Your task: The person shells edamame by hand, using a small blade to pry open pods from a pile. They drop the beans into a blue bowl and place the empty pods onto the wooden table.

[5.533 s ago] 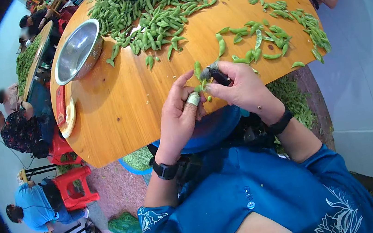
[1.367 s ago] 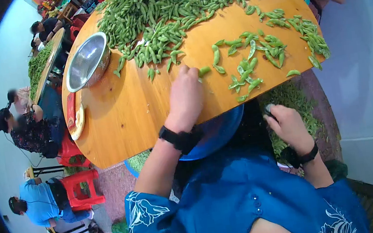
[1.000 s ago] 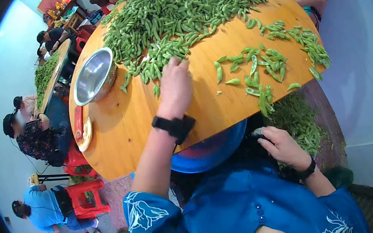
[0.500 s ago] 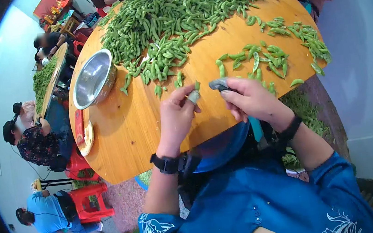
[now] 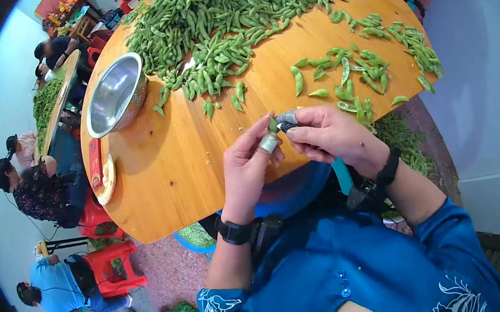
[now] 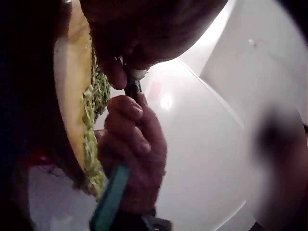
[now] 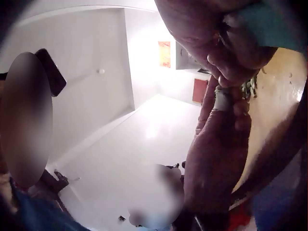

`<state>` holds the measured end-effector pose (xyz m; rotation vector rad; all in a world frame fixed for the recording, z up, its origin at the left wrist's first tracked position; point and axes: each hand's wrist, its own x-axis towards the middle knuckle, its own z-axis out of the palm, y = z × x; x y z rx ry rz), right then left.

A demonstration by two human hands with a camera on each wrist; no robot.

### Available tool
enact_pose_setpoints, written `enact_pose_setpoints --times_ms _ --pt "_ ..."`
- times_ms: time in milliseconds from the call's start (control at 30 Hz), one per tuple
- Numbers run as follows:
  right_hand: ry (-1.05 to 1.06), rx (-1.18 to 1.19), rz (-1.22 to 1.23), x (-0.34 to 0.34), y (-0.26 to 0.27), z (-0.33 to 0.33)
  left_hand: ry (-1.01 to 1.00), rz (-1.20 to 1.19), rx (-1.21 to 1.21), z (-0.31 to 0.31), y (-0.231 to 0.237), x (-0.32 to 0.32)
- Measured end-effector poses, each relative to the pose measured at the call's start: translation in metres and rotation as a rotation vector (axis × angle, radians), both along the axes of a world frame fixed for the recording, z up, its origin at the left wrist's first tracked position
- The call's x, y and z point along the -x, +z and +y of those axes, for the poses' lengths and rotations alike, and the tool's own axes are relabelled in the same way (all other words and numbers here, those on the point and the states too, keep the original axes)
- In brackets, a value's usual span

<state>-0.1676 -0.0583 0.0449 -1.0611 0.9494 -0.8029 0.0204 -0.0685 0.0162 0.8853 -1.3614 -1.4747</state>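
In the head view my left hand (image 5: 247,165) pinches a small green pod (image 5: 272,126) above the table's near edge, with a pale wrap (image 5: 268,143) round its thumb. Against that pod is a dark object (image 5: 287,126) gripped by my right hand (image 5: 344,136), whose index finger has a grey covering. A teal strip (image 5: 343,176) hangs below the right hand. The left wrist view shows my right hand (image 6: 130,134) meeting my left hand (image 6: 154,31) at the dark object. From the right wrist view, the fingertips hide most of the pod.
A large heap of pods (image 5: 232,8) covers the table's far side, and loose pods (image 5: 370,69) lie at the right. On the left are a metal colander (image 5: 116,96), a red box (image 5: 95,163) and a pale dish (image 5: 107,179). A blue basin (image 5: 295,191) is under the edge.
My left hand has come back from the heap with a pod. The right hand has risen from below the table edge, and the gap between the hands has closed.
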Motion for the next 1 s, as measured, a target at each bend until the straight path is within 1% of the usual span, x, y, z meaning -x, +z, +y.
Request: enact_pose_setpoints --times_ms 33,67,133,167,233,267,333,367,433,467,533,567,633,667,700,733,767,833,1000 --pt "0.002 -0.008 -0.039 0.000 -0.002 0.000 -0.038 0.067 -0.075 0.001 0.000 -0.001" --pt "0.002 -0.010 -0.038 0.000 0.001 0.002 -0.039 0.069 -0.077 0.002 0.002 0.000" --pt "-0.047 -0.157 -0.221 -0.001 0.010 0.005 -0.003 0.228 -0.095 0.006 0.005 0.006" --pt "-0.048 -0.160 -0.220 0.000 0.011 0.005 -0.004 0.230 -0.098 0.006 0.002 0.007" --pt "-0.014 -0.237 -0.341 0.002 0.011 0.005 0.028 0.181 0.008 0.006 -0.004 0.008" --pt "-0.014 -0.242 -0.341 0.002 0.011 0.006 0.029 0.182 0.003 0.006 -0.005 0.007" --pt "-0.025 -0.263 -0.411 0.001 0.010 0.011 0.090 -0.138 0.428 0.003 -0.007 0.006" --pt "-0.026 -0.273 -0.412 0.001 0.012 0.013 0.090 -0.140 0.419 0.002 -0.005 0.005" --pt "0.000 -0.281 -0.403 0.000 0.017 0.017 0.112 -0.302 0.602 0.004 0.001 0.004" --pt "-0.001 -0.284 -0.404 0.001 0.019 0.018 0.110 -0.304 0.598 0.005 0.002 0.006" --pt "-0.050 -0.185 -0.239 0.003 0.021 0.019 0.230 -0.020 0.390 0.008 0.004 0.010" --pt "-0.051 -0.187 -0.241 0.004 0.018 0.018 0.229 -0.022 0.388 0.009 0.009 0.010" --pt "-0.181 0.108 0.101 0.004 0.011 0.017 0.238 0.089 0.144 0.008 0.019 0.007" --pt "-0.180 0.106 0.100 0.003 0.014 0.017 0.229 0.066 0.139 0.006 0.017 0.005" --pt "-0.181 0.181 0.190 0.001 0.020 0.018 0.229 0.064 0.138 0.005 0.017 0.005" --pt "-0.183 0.255 0.279 0.000 0.023 0.018 0.223 0.053 0.051 0.005 0.018 0.005" --pt "-0.185 0.252 0.275 -0.001 0.022 0.017 0.215 0.041 -0.037 0.004 0.019 0.006" --pt "-0.073 0.330 0.317 -0.002 0.021 0.012 0.205 0.028 -0.041 0.002 0.013 0.005" --pt "-0.068 0.326 0.289 -0.007 0.015 0.006 0.203 0.011 -0.048 0.003 0.010 0.005"
